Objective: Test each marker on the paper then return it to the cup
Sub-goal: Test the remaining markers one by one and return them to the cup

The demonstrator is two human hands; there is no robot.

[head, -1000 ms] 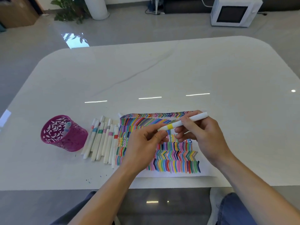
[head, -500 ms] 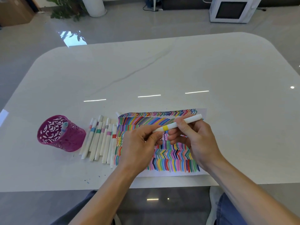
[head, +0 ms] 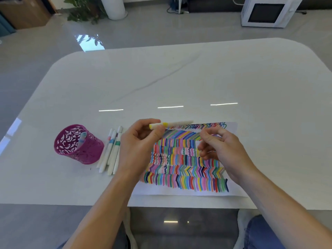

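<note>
Aloft, yellow marker (head: 177, 123) in left hand (head: 139, 147).

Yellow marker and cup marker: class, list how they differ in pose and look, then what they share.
The yellow marker is held level above the paper by the left hand; the cup marker stands leaning in the cup. The yellow marker has a yellow band; the cup marker shows a pale blue end. Both have white barrels.
</note>
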